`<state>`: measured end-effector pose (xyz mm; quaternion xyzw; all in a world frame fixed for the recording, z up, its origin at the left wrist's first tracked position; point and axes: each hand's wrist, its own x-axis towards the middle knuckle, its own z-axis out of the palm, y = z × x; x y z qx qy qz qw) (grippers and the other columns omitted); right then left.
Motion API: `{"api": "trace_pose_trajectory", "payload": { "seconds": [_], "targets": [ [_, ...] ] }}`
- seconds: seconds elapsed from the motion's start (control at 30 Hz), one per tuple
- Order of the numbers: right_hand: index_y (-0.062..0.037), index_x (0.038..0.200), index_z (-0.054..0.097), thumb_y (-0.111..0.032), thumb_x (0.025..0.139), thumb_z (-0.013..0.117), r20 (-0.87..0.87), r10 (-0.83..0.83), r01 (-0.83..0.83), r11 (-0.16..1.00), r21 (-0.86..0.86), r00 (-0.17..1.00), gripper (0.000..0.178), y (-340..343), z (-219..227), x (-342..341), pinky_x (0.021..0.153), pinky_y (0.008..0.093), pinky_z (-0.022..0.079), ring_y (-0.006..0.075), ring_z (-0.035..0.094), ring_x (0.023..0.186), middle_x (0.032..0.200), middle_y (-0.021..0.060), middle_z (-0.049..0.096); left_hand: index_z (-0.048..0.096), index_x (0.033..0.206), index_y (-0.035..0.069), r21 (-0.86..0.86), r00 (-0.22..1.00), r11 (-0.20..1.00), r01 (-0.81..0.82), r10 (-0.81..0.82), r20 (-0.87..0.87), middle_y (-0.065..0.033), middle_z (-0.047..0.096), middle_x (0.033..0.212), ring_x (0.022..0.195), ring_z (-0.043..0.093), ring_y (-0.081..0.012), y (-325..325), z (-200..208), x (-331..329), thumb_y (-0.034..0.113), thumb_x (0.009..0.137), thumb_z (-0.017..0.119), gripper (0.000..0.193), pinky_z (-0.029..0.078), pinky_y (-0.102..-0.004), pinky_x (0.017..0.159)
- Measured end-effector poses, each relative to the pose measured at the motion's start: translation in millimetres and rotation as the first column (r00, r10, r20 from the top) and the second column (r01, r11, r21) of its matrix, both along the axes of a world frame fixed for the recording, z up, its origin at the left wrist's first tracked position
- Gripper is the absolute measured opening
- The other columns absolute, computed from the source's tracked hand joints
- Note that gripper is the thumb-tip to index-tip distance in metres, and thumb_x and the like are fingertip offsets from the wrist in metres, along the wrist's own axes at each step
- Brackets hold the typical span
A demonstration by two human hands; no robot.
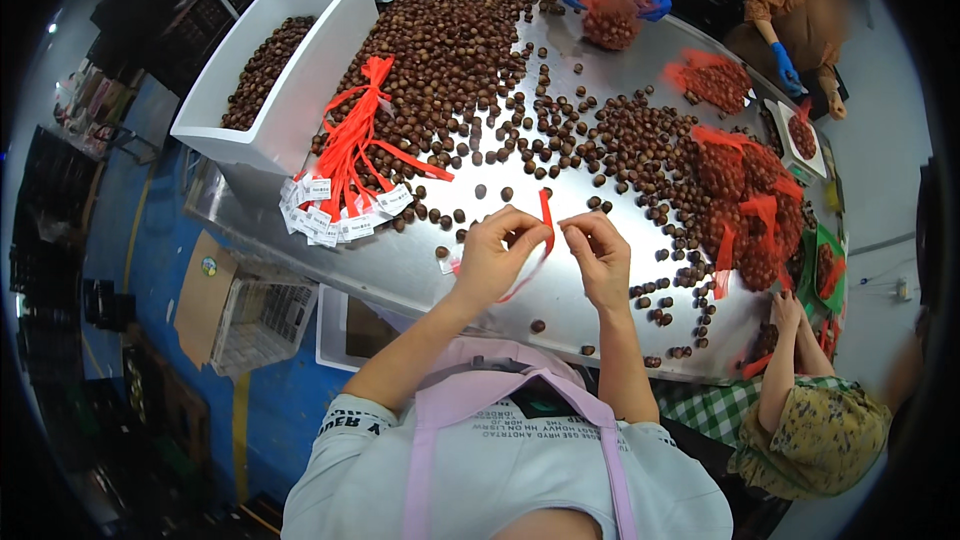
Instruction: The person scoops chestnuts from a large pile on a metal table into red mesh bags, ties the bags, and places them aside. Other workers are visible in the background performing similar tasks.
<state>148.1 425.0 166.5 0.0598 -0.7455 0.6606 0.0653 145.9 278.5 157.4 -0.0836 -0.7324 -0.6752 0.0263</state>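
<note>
Over the near edge of the metal table, my left hand [494, 255] pinches a narrow red mesh bag [546, 210], bunched into a strip. One end sticks up past the fingertips and the rest hangs down between my hands. A white tag [450, 266] shows beside the left hand's outer edge. My right hand [603, 260] is closed in a pinch just right of the strip; whether its fingertips hold anything is too small to tell. Farther left lies a bundle of red mesh bags [352, 145] with white tags [330, 215]. Brown round nuts [440, 50] are heaped beyond my hands.
A white foam box [350, 15] of nuts stands at the left on the metal table [470, 285]. Filled red mesh bags [735, 175] are piled at the right, near a scale [805, 165]. Gloved co-workers stand across; another person's hands [788, 315] work at right. A crate [265, 320] is below left.
</note>
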Motion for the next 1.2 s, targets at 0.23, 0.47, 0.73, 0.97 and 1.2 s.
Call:
{"api": "trace_pose_trajectory", "payload": {
  "seconds": [0.23,0.47,0.73,0.97,1.2],
  "targets": [
    [0.0008,0.084,0.062,-0.006,0.076,0.062,0.012,0.017,-0.016,0.998,-0.068,1.000,0.011,8.5,-16.3,-5.8,0.054,0.0161,0.039,0.0052,0.051,0.062,0.072,0.0031,0.059,0.060,0.083,-0.001,-0.128,0.997,0.992,0.000,-0.010,-0.082,-0.0071,0.055,0.070,0.055,0.051,-0.0128,8.9,-1.9,4.0,0.008,0.078,0.057,0.010,0.039,-0.0241,0.050],
    [0.0001,0.071,0.059,-0.003,0.071,0.066,-0.144,0.019,-0.008,0.997,0.075,0.989,0.007,-4.7,-20.4,-5.6,0.046,0.0175,0.036,0.0055,0.046,0.051,0.062,0.0022,0.055,0.057,0.084,0.001,0.028,0.982,0.984,-0.176,0.173,0.079,-0.0037,0.054,0.056,0.046,0.047,-0.0068,6.5,-12.7,0.2,0.010,0.082,0.053,0.010,0.035,-0.0211,0.042],
    [-0.0054,0.076,0.062,0.001,0.065,0.066,-0.368,0.064,0.079,0.929,0.362,0.928,0.013,-8.1,-20.0,-12.8,0.045,0.0229,0.039,0.0144,0.051,0.062,0.074,0.0037,0.056,0.054,0.094,0.002,0.657,0.900,0.741,-0.136,-0.185,0.394,-0.0033,0.060,0.081,0.075,0.056,-0.0077,5.0,-29.2,3.4,0.015,0.085,0.052,0.016,0.044,-0.0197,0.059],
    [-0.0048,0.078,0.061,0.002,0.066,0.065,-0.331,0.073,0.084,0.897,0.435,0.941,0.014,-15.2,-30.4,-9.8,0.052,0.0258,0.043,0.0178,0.054,0.065,0.073,0.0054,0.056,0.059,0.094,0.006,0.736,0.741,0.634,-0.236,-0.372,0.559,-0.0020,0.060,0.086,0.079,0.057,-0.0095,4.2,-47.0,12.1,0.024,0.084,0.053,0.021,0.045,-0.0194,0.062],
    [-0.0077,0.082,0.062,-0.001,0.064,0.065,-0.490,0.192,0.108,0.847,0.520,0.851,0.019,-18.2,-27.3,-6.4,0.053,0.0272,0.043,0.0190,0.053,0.064,0.075,0.0047,0.057,0.062,0.088,0.004,0.498,0.765,0.803,-0.328,-0.084,0.639,0.0009,0.059,0.077,0.067,0.051,-0.0061,-0.4,-51.3,12.3,0.018,0.084,0.053,0.018,0.040,-0.0187,0.052]
  ]
}}
